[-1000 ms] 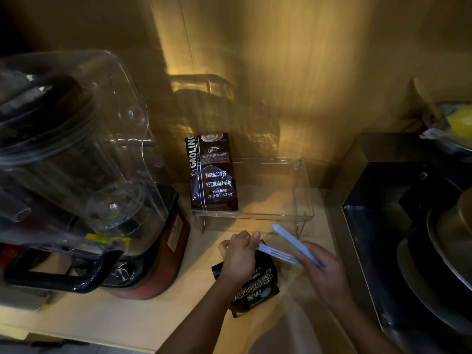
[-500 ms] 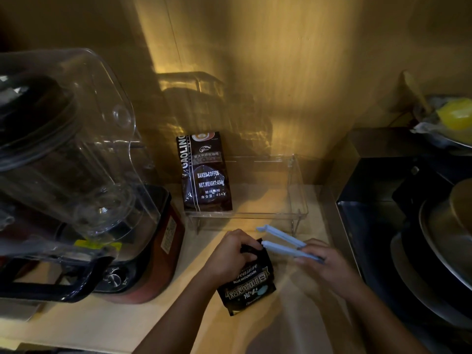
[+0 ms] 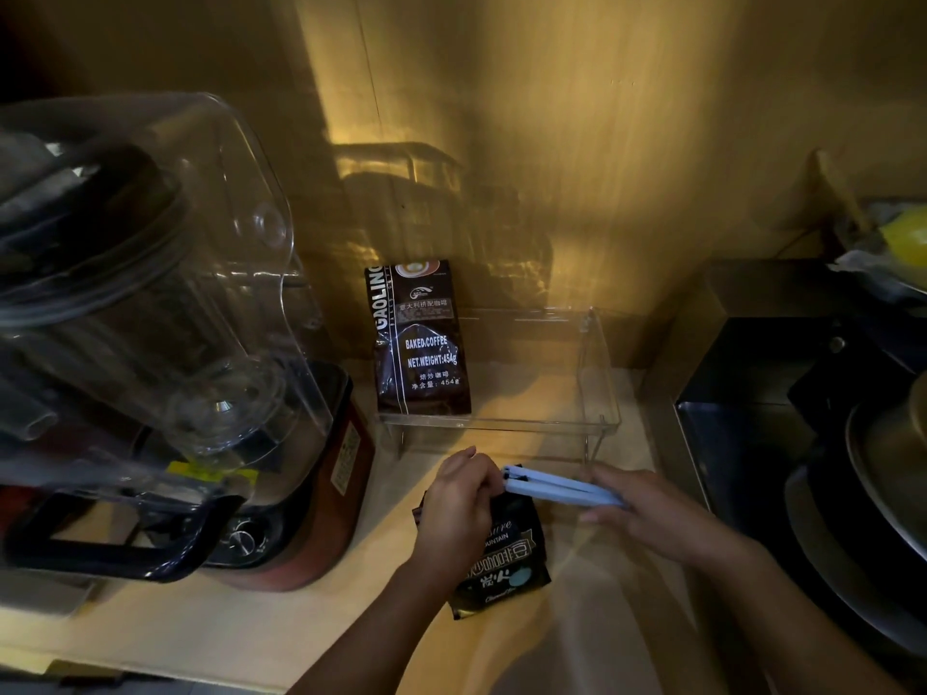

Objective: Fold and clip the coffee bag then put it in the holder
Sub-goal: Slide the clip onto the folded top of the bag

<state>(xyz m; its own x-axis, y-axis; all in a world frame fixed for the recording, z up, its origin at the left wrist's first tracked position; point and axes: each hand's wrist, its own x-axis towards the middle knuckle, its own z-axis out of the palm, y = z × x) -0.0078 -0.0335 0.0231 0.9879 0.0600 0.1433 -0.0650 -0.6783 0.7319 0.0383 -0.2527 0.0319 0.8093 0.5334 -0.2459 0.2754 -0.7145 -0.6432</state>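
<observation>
A small black coffee bag (image 3: 506,564) lies on the wooden counter in front of me. My left hand (image 3: 459,504) grips its folded top edge and touches the left end of a long light-blue clip (image 3: 559,488). My right hand (image 3: 647,511) holds the clip's right end; the two bars sit nearly together across the bag's top. Behind them stands a clear acrylic holder (image 3: 597,373) with a larger dark coffee bag (image 3: 421,338) upright in its left side.
A blender with a clear jug (image 3: 145,273) and red base (image 3: 321,494) fills the left. A dark metal sink (image 3: 742,393) with pans (image 3: 888,474) lies to the right. A wooden wall rises behind the holder.
The clip's two bars, spread wide a second ago, have swung almost together over the bag's top. My right hand moved down and my left hand shifted to the clip's left end.
</observation>
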